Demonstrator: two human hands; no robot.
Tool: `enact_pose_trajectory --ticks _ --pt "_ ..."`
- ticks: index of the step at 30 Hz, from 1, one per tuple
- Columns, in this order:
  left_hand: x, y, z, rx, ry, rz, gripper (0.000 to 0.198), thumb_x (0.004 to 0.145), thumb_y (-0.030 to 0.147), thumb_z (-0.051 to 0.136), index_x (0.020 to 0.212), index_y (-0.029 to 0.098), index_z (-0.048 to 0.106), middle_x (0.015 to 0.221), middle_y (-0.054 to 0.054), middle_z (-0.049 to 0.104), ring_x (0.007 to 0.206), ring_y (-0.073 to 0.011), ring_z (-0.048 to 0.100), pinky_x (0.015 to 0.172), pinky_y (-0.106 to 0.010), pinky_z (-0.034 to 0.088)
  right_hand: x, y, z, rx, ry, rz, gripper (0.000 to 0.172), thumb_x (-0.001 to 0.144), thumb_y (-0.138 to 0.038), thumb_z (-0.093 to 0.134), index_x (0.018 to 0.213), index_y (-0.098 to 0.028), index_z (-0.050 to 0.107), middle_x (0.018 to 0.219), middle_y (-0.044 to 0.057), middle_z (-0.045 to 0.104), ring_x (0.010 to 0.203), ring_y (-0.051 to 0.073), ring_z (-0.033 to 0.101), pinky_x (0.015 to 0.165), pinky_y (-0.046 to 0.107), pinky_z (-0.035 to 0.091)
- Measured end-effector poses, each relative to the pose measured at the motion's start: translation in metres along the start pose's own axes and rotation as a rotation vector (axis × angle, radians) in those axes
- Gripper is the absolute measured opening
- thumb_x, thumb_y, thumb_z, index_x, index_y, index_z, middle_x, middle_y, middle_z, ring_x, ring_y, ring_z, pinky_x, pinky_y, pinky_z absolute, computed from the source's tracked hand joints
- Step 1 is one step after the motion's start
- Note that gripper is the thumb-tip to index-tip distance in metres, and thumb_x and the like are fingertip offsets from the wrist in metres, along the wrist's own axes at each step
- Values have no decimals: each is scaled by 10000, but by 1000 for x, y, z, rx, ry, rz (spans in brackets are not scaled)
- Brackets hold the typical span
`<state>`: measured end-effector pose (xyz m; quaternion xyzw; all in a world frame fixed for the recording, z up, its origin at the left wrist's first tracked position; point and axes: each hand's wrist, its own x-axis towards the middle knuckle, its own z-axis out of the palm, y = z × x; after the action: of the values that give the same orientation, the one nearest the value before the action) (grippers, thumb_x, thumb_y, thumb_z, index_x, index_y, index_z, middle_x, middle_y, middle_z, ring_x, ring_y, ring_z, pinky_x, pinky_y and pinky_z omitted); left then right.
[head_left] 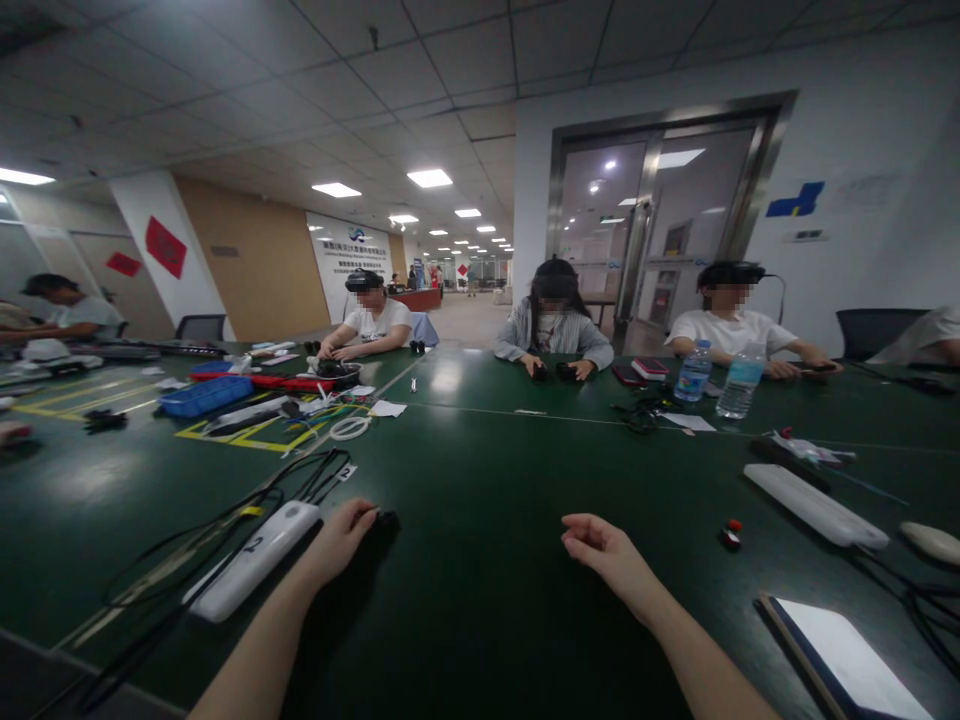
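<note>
My left hand (346, 532) rests low over the green table (487, 480), its fingers closed at a small dark object (387, 520). That object is black and partly hidden by the fingertips, so its kind does not show. Just left of this hand lies a white power strip (255, 560) marked with a 2, black cables running around it. My right hand (604, 552) is above the table to the right, fingers loosely curled and thumb apart, with nothing in it.
A notebook (847, 655), a small red-and-black item (731, 535) and another white power strip (814, 505) lie on the right. Two water bottles (694, 370) stand farther back. A blue basket (206, 396) sits at left. Several people wearing headsets sit around the table.
</note>
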<state>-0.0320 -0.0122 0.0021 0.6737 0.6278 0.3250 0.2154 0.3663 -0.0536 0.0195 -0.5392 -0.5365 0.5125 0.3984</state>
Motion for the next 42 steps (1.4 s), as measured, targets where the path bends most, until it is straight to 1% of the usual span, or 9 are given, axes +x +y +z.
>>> enact_pose_trajectory --ticks 4,8,18,24,27,32,36,39,42 --pt "1 -5 0 3 -30 8 372 717 486 390 847 164 523 837 -55 583 829 -215 541 781 -338 405 1 0 -1 -28 -32 -3 346 679 -344 598 999 -216 558 919 31 601 878 207 560 788 353 426" --pt "0 -7 -1 22 -43 10 370 728 487 370 837 168 522 827 -51 578 809 -209 539 755 -334 412 2 2 -2 -60 -57 -2 367 698 -351 575 1035 -215 525 946 32 591 899 201 556 802 340 427" --pt "-6 10 -4 93 -53 34 307 728 452 407 776 171 520 783 -34 560 769 -188 528 726 -306 413 4 4 -3 -46 -40 14 371 688 -355 581 1029 -218 527 957 34 591 928 218 551 822 356 427" --pt "-8 12 -6 118 -73 97 289 736 428 422 782 168 539 821 -44 557 768 -181 525 722 -301 410 7 10 -5 -28 -39 7 386 683 -362 588 1037 -219 529 949 32 597 919 215 555 819 359 428" --pt "-8 11 -5 114 -75 88 294 746 429 411 799 169 537 830 -45 556 771 -181 525 719 -304 410 8 11 -6 -24 -45 3 389 683 -360 588 1038 -213 528 945 33 595 908 211 557 811 353 431" --pt "-8 8 -2 14 -70 68 300 739 406 431 906 170 513 831 -32 564 787 -176 540 726 -302 418 5 7 -6 -43 -51 20 396 692 -372 576 1051 -216 521 964 35 589 914 211 554 803 347 433" --pt "-7 9 -1 22 -47 96 245 718 390 466 791 171 547 792 -28 554 739 -172 533 688 -300 423 5 4 -5 -50 -49 12 379 694 -359 574 1040 -214 525 948 35 590 900 208 555 798 343 435" --pt "-7 12 -1 31 -7 101 235 699 381 491 769 171 570 807 -33 535 726 -167 525 677 -295 427 5 6 -4 -45 -50 15 370 699 -353 569 1039 -214 523 955 37 585 903 207 553 797 343 439" --pt "-5 9 0 55 20 90 249 692 389 499 771 172 594 843 -41 526 778 -178 526 721 -307 428 6 7 -5 -43 -52 20 379 693 -361 575 1040 -217 523 961 36 586 911 212 551 804 350 436"
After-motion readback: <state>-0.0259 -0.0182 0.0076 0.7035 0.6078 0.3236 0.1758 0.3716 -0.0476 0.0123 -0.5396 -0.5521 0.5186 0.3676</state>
